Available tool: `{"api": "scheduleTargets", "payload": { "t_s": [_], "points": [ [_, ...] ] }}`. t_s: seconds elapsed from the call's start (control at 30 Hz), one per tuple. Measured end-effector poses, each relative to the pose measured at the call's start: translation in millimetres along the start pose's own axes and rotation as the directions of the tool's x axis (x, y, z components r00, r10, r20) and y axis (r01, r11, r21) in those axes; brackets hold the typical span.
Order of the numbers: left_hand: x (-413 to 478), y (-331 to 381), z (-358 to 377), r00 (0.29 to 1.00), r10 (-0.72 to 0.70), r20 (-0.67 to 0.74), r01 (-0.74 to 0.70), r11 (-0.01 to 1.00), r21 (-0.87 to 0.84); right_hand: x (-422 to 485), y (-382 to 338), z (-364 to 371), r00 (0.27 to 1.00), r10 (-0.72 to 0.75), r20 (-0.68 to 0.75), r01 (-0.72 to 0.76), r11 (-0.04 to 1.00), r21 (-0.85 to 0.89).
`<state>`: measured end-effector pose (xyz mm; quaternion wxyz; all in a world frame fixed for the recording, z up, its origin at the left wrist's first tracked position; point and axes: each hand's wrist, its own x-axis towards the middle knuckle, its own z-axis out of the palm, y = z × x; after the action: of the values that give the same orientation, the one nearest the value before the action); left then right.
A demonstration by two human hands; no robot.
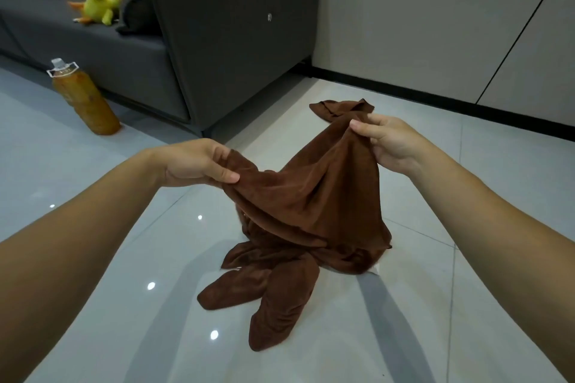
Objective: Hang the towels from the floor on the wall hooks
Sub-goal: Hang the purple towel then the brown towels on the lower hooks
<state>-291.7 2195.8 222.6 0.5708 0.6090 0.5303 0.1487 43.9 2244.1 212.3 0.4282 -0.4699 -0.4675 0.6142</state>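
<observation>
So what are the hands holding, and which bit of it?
One brown towel, held by both hands along its top edge: the left hand pinches one end, the right hand the other.

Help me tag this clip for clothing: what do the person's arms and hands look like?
Both are bare to the frame edge, with no sleeves showing. The left hand and right hand wear no gloves, rings, watch or bracelet; the nails are short.

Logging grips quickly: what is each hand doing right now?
Left hand: pinching the brown towel at its edge.
Right hand: pinching the same towel's other raised edge.
</observation>
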Motion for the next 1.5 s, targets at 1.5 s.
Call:
{"api": "scheduleTargets", "payload": {
  "t_s": [1.5],
  "points": [
    [-8,29,-47,0.418,0.244,-0.875,-0.105,0.970,0.220,6,-26,2,0.750,-0.587,-0.305,0.293,0.707,-0.644]
  ]
}}
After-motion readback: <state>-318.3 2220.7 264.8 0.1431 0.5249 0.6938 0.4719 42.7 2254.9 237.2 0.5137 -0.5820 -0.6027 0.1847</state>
